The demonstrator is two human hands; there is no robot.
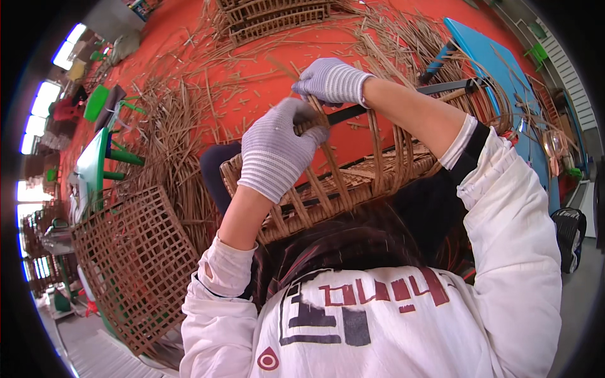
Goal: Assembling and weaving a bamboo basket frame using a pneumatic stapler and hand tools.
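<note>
A partly woven brown basket [372,179] lies across my lap, with upright strips rising along its side. Over its far left edge is my left hand [271,151], in a grey-and-white striped knit glove. Its fingers and thumb close on a flat brown weaving strip [320,116], slightly blurred by motion. Just beyond it, my right hand [331,82], gloved alike, has its fingers curled round the upper part of the same strip. A dark flat bar [435,87] runs from between my hands to the right, across the basket's uprights. My fingertips are partly hidden.
Loose strips [157,120] litter the red floor [258,79]. An open-lattice woven panel [138,264] leans at the left. Stacked baskets [274,19] stand at the far side. A blue table [491,63] is at the right, a green table [94,160] and stool [97,104] at the left.
</note>
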